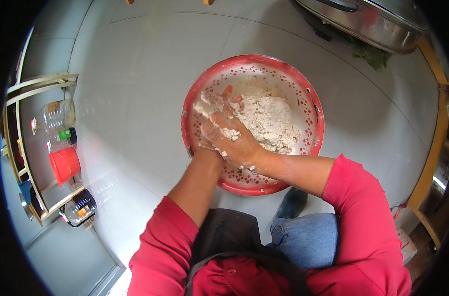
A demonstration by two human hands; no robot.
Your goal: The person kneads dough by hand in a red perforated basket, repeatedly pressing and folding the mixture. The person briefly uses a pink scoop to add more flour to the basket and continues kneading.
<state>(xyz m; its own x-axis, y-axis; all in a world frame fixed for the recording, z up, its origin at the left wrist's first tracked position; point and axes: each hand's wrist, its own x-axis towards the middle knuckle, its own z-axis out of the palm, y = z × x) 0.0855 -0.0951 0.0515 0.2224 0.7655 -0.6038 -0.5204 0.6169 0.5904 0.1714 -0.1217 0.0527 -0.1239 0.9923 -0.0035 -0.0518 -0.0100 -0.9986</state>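
Observation:
A round enamel basin (313,96), white with a red rim and small red pattern, stands on the floor before me. A heap of crumbly, floury dough (274,123) lies in its middle and right side. My hands are pressed together over the basin's left part, both smeared with flour and bits of dough. On top is my right hand (237,143), its fingers laid out flat across the other. My left hand (212,106) is largely covered by it; the fingers that show are stretched out and coated with dough. Neither hand appears to grip anything.
A large metal pan (382,27) stands at the upper right, with green leaves (371,55) beside it. At the left, a rack (42,81) adjoins clear bottles (56,117) and a red container (65,165). My shoe (291,203) is near the basin's front rim.

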